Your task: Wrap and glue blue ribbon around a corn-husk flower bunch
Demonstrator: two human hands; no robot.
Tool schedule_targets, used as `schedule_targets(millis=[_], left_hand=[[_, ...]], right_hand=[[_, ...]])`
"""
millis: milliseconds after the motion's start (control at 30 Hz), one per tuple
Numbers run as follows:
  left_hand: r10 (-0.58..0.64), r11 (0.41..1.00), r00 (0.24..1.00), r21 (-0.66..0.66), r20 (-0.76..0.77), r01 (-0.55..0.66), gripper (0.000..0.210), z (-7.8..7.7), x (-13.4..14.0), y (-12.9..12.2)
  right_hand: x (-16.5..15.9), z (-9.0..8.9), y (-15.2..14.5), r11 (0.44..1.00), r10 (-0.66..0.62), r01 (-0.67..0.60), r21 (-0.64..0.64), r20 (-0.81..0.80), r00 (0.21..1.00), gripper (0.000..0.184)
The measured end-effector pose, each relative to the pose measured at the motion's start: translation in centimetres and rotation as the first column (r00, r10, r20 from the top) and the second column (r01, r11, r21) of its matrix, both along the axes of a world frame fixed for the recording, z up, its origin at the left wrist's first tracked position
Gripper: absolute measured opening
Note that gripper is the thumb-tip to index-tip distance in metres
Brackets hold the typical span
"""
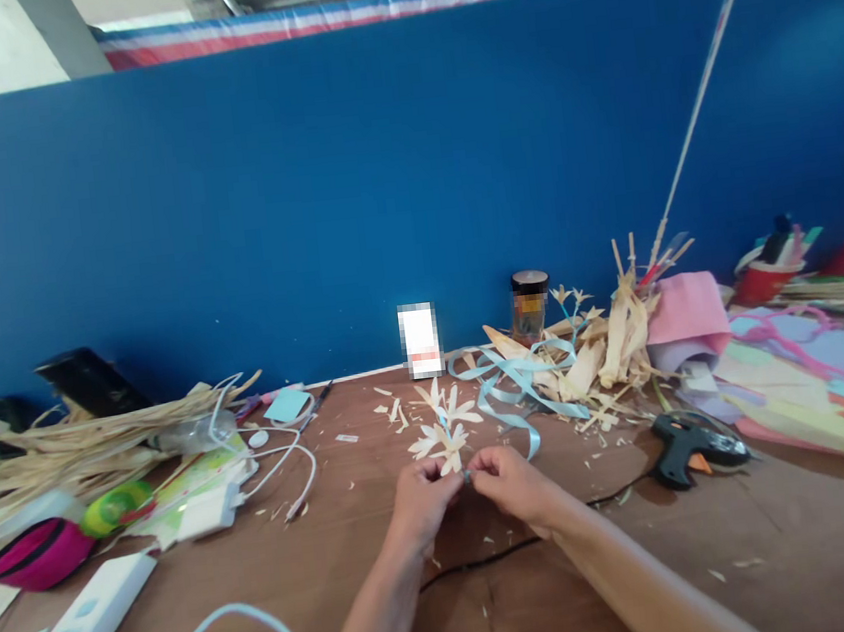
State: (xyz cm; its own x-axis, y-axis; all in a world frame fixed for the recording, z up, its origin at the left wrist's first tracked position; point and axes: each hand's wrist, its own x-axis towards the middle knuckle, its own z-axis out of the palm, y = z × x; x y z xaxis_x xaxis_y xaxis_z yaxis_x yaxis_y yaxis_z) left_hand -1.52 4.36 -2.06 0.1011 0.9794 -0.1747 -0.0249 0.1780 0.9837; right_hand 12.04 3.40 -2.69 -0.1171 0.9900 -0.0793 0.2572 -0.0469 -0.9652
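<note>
A spray of pale corn-husk flowers [445, 432] with a light blue stem stands just past my fingers at the middle of the table. My left hand [421, 502] is closed round its lower part, with the thumb and fingertips pinched together. Close beside it, my right hand [513, 485] pinches a small light blue bit at the stem's lower end. Most of the stem is hidden by my fingers. A length of light blue ribbon [506, 416] lies in loops behind my right hand, and husk scraps [396, 411] are scattered behind my left.
A black glue gun [681, 450] lies at right, its cord passing under my wrists. Dried husks [624, 335], a dark-lidded jar [530, 305] and coloured paper [812, 375] stand beyond. At left are a power strip [96, 617], white cables and more husks [103, 440]. A blue partition [304, 198] closes the back.
</note>
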Motion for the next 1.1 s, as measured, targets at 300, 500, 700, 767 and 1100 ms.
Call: schedule_targets(millis=[300, 500, 700, 767, 1100], left_hand=[[0.055, 0.994, 0.998, -0.092, 0.039, -0.051, 0.017, 0.7, 0.4, -0.2], [0.073, 0.982, 0.988, -0.182, 0.133, -0.049, 0.017, 0.8, 0.6, -0.5], [0.103, 0.975, 0.978, -0.214, 0.183, -0.062, 0.017, 1.2, 0.5, -0.5], [0.109, 0.974, 0.979, -0.214, 0.170, -0.071, 0.018, 1.1, 0.5, -0.4], [0.086, 0.956, 0.958, -0.294, 0.274, -0.001, 0.019, 1.1, 0.0, -0.4]], right_hand=[[-0.1, -0.2, 0.1, 1.000, -0.022, 0.022, 0.002, -0.035, 0.999, 0.015], [-0.2, 0.1, 0.0, 0.999, -0.012, 0.009, -0.038, -0.082, 0.997, 0.016], [-0.3, 0.7, -0.3, 0.987, 0.041, -0.065, -0.148, -0.161, 0.986, 0.018], [-0.2, 0.7, -0.3, 0.982, 0.058, -0.093, -0.161, -0.211, 0.976, 0.020], [0.4, 0.9, 0.0, 0.959, 0.093, -0.183, -0.217, -0.368, 0.925, 0.024]])
